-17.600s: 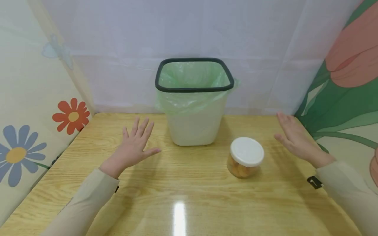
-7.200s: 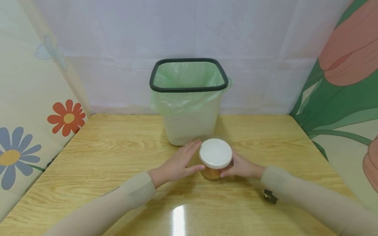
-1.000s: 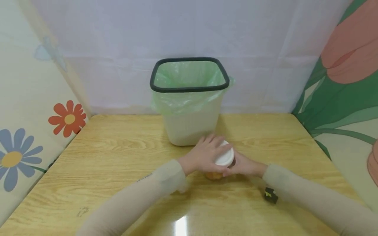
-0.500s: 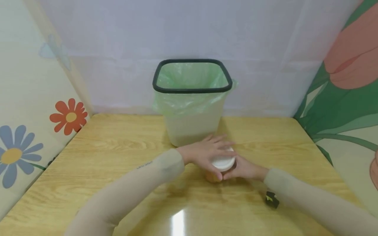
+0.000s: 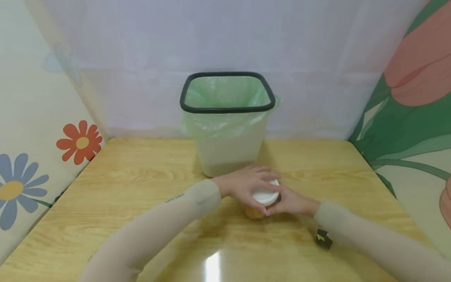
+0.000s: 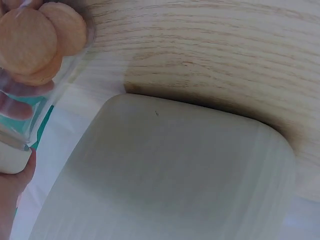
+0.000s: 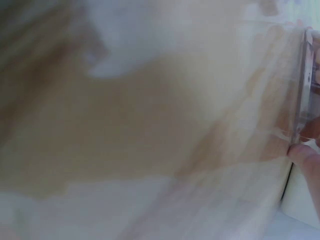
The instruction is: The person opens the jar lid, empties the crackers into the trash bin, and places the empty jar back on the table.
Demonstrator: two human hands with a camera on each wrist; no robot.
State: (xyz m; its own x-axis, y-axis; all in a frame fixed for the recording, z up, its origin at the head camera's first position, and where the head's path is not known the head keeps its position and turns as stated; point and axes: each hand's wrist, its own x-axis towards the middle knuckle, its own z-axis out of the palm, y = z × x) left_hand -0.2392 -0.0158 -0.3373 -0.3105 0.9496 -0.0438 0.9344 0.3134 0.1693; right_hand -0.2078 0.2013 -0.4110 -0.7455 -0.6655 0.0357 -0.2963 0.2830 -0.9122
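A clear jar (image 5: 254, 214) with a white lid (image 5: 265, 197) stands on the table in front of the bin. My right hand (image 5: 293, 201) grips the jar's body from the right side; its thumb (image 7: 306, 156) presses on the clear wall in the right wrist view. From the left, my left hand (image 5: 244, 187) holds the lid, thumb at the near edge and fingers over the top and far side. Flat round cookies (image 6: 27, 42) show through the jar wall in the left wrist view. The left hand hides much of the lid in the head view.
A pale bin (image 5: 229, 150) with a black rim (image 5: 227, 110) and a green bag (image 5: 225, 92) inside stands right behind the jar. A white sheet (image 5: 148, 51) hangs at the table's back edge. Flower-printed cloths (image 5: 24, 105) line both sides of the wooden table (image 5: 141, 164).
Earlier both hands were apart and the jar stood farther right; it has moved left, gripped by the right hand. The left hand has since taken the lid, and its grip has shifted slightly.
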